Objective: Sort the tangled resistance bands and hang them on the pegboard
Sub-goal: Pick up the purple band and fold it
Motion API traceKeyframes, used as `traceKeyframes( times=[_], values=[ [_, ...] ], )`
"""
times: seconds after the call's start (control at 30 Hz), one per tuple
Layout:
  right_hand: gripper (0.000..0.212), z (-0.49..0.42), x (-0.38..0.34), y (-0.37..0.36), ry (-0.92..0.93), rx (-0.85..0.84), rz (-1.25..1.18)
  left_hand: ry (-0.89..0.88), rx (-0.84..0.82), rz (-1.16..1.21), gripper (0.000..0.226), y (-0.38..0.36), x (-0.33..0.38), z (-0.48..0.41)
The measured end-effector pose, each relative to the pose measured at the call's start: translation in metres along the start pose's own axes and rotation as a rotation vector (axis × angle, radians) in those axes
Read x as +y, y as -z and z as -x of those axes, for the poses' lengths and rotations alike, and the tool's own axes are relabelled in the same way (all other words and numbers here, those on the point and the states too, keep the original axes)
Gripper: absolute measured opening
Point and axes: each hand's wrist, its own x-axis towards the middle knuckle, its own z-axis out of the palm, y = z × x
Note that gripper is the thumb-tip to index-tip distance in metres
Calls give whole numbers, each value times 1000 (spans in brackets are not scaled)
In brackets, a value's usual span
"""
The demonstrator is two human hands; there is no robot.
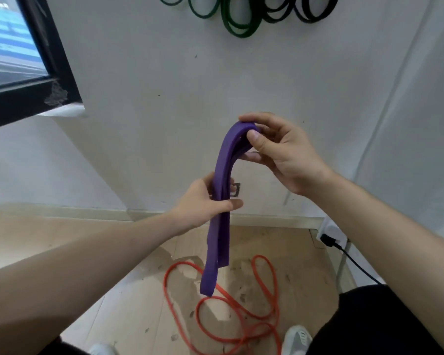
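Purple band held up in both hands before the wall.
The folded purple band [221,185] is gripped at mid-length by the left hand [203,204], fingers curled round it. Its upper bend is pinched between thumb and fingers of the right hand [280,152]. The hands are apart, right above left. The band's two lower ends hang free over the floor [126,316], just above the orange band [166,283], which lies in loose loops there between two white shoes [296,339]. Green bands [241,34] and black bands [310,20] hang at the upper edge of the wall [164,98].
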Motion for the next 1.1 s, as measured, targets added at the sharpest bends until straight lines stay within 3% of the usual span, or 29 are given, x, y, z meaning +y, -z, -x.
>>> traceKeyframes(
  times=[0.1, 0.33, 0.6, 0.83, 0.93, 1.03, 1.1],
  values=[
    [24, 0, -2, 4, -3, 48, -88, 49, -2, -20, 26, -5, -12, -1],
    [23, -4, -5, 35, -1, 221, -224, 130, -175, -117, 32, 1, -24, -2],
    [25, -1, 16, 82, -142, 444, -172, 184, -89, -40, 37, 17, -24, -6],
    [29, 5, 26, 102, -281, 474, -110, 82, 44, -8, 26, 26, -17, -11],
    [31, 8, 32, 107, -451, 404, 51, 32, 87, 54, 24, 31, -8, -14],
    [34, 14, 43, 110, -652, 231, 485, -10, 119, 68, 24, 36, 2, -16],
    [41, 15, 44, 106, -653, 138, 679, -38, 106, 47, 24, 37, 9, -15]
  ],
)
